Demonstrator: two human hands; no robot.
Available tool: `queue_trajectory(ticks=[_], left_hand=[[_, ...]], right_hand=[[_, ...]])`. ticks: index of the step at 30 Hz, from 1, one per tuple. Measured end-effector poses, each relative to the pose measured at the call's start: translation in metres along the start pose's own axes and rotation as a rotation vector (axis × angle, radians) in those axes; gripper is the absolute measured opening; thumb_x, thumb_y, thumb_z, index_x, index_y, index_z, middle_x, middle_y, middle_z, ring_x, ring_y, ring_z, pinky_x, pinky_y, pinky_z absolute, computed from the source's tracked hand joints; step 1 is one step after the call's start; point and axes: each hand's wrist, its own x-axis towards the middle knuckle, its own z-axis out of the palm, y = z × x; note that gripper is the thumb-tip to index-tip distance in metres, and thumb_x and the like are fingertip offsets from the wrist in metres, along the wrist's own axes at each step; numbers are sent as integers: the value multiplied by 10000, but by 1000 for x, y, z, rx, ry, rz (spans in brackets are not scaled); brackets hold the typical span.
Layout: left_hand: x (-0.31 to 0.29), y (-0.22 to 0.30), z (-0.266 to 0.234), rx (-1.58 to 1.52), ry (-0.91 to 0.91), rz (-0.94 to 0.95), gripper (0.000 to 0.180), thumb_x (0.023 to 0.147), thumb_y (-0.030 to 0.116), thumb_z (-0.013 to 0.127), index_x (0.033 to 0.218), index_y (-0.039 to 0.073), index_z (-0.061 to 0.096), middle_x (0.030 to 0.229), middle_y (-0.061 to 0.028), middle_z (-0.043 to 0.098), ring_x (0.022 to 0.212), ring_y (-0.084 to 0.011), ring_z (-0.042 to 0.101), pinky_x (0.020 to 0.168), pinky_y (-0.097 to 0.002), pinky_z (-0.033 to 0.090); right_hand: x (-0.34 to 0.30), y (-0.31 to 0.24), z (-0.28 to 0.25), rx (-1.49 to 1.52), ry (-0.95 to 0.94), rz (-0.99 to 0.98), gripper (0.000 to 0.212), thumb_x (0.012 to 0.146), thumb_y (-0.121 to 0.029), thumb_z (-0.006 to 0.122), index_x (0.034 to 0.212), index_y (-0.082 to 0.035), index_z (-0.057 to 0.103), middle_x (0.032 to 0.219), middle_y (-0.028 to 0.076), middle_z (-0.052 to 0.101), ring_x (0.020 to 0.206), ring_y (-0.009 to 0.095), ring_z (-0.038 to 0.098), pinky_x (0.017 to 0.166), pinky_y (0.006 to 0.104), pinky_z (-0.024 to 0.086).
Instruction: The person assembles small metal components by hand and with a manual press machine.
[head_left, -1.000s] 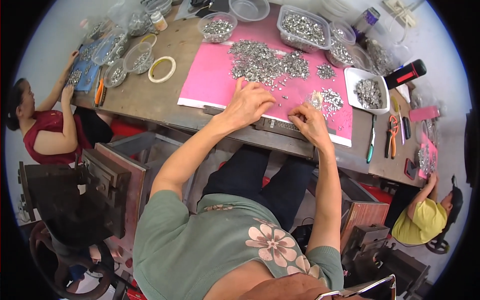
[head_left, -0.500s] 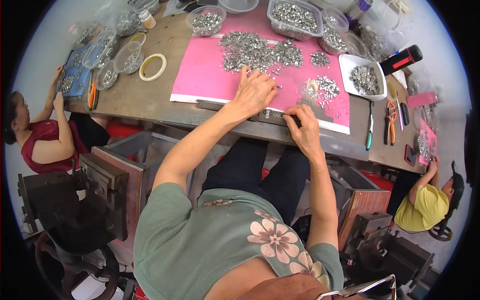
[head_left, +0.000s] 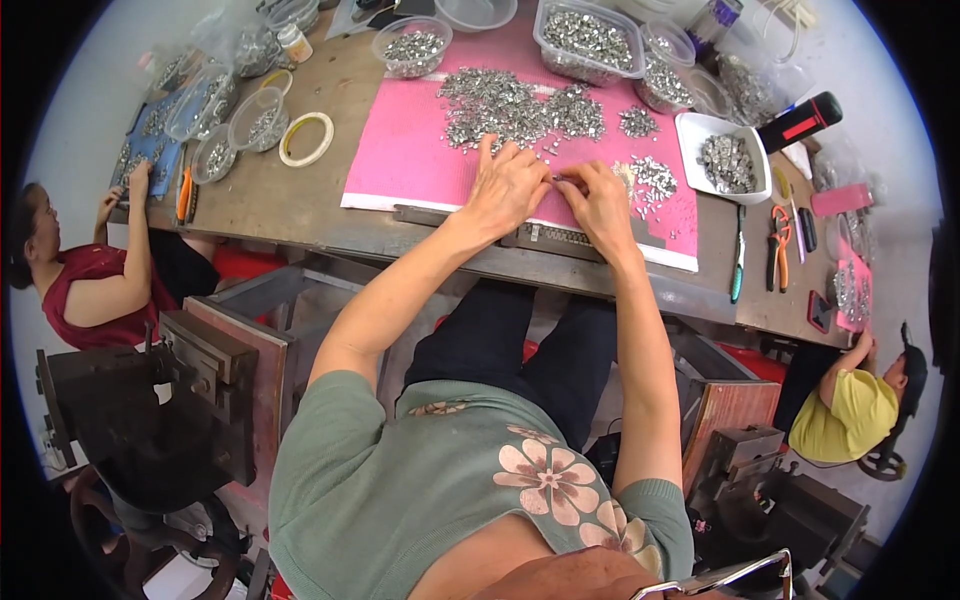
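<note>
Over the pink mat (head_left: 400, 150), my left hand (head_left: 505, 187) is palm down, thumb and forefinger pinched at its right side and the outer fingers stretched toward the metal pile. My right hand (head_left: 597, 203) meets it there, fingers also pinched. A small metal piece (head_left: 557, 179) shows between both sets of fingertips; fingers mostly hide it. Below the hands, a dark metal strip holder (head_left: 550, 234) with small bright parts in its slot lies along the bench's front edge. A large pile of small silvery metal pieces (head_left: 490, 100) spreads beyond my left hand.
A white tray (head_left: 688, 165) of metal pieces stands right, with orange-handled pliers (head_left: 779, 240) and a teal-handled tool (head_left: 739, 260) nearby. Clear tubs (head_left: 590, 72) of pieces line the back. A tape roll (head_left: 306, 137) lies left. Co-workers sit at both sides.
My right hand has moved up from the strip holder to my left fingertips, uncovering more of the holder. My left hand has barely moved. The left co-worker's hands have shifted over the blue mat.
</note>
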Motion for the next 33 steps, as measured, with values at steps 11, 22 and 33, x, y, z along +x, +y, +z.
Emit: queue_trajectory(ticks=[11,22,33], left_hand=[[-30,49,-9,-251,20,25,107,848,177,759,914,106,714,880,-39,619,918,-244,597,1045,-510,356],[-6,16,0,-103,29,-16,160,854,185,751,998,121,723,930,-43,649,954,-245,590,1057,-534,326],[18,-13,19,-18,-4,9,102,846,181,746,902,103,711,898,-56,652,942,-250,589,1017,-533,330]], right_hand=[[-17,7,-9,-229,18,-98,87,853,-101,731,903,-34,708,848,118,631,808,326,619,755,434,442],[-27,8,-15,-160,-4,-47,84,862,-103,722,921,-47,705,871,107,612,862,319,608,787,432,436],[-66,-20,-33,-70,25,-57,48,890,-36,691,930,-14,707,905,113,674,865,296,632,782,388,457]])
